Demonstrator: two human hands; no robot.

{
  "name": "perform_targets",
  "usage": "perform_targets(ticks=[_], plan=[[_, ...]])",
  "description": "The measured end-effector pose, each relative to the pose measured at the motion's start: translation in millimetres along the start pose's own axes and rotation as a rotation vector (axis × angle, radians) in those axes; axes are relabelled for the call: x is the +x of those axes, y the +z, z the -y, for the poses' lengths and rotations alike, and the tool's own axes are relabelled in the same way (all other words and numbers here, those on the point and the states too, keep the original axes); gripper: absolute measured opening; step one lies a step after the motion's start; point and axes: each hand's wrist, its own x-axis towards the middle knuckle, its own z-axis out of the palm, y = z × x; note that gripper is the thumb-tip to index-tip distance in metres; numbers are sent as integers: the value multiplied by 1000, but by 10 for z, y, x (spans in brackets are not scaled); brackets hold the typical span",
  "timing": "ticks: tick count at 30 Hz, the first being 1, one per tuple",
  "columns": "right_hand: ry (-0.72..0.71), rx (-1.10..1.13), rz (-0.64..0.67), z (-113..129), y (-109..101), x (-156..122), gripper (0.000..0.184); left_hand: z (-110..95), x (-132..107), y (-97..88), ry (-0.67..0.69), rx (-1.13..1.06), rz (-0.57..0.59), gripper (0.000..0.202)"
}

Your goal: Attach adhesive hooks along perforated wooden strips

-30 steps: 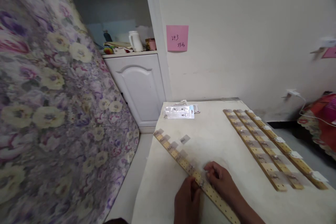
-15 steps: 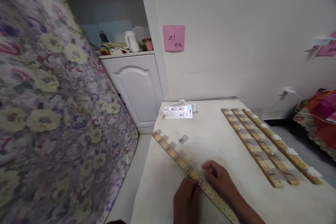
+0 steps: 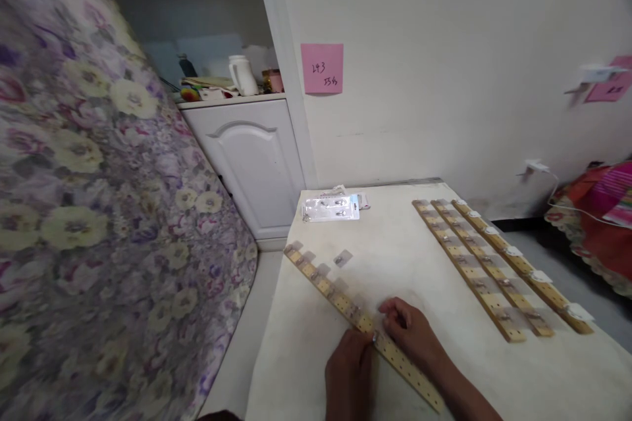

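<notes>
A narrow wooden strip [image 3: 407, 368] with rows of small holes runs diagonally across the near part of the table. Clear square hooks [image 3: 323, 270] with metal middles sit along its far half. My left hand [image 3: 348, 368] is closed at the strip's left edge, its fingertips at a small metal hook [image 3: 375, 337]. On the other side of the strip, my right hand [image 3: 409, 329] is curled with thumb and forefinger close together; what they grip is hard to make out. One loose clear hook [image 3: 342, 258] lies on the table beyond the strip.
Three more strips [image 3: 469, 270] with hooks lie side by side on the right of the white table [image 3: 291, 355]. A clear blister pack [image 3: 330, 208] rests at the back edge. A floral curtain [image 3: 123, 243] hangs on the left; a wall stands behind.
The view has shifted slightly, and the strips on the right appear a little farther left. Both hands stay at the same spot on the strip, with barely any finger movement.
</notes>
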Motion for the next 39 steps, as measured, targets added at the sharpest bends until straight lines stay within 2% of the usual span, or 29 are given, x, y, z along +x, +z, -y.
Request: perform_targets(ticks=[14,22,28,39], plan=[[-16,34,25,-39,-2,3,21,-19,20,-22,-12,21,28,27],[-26,27,24,-58,4,14,19,1,23,-19,-9,1,33,25],[-19,-22,23,-9,14,4,13,-56,29,-58,-16,20,39,25],[28,-55,7,9,46,5,20,-55,38,-61,-16,17,48,24]])
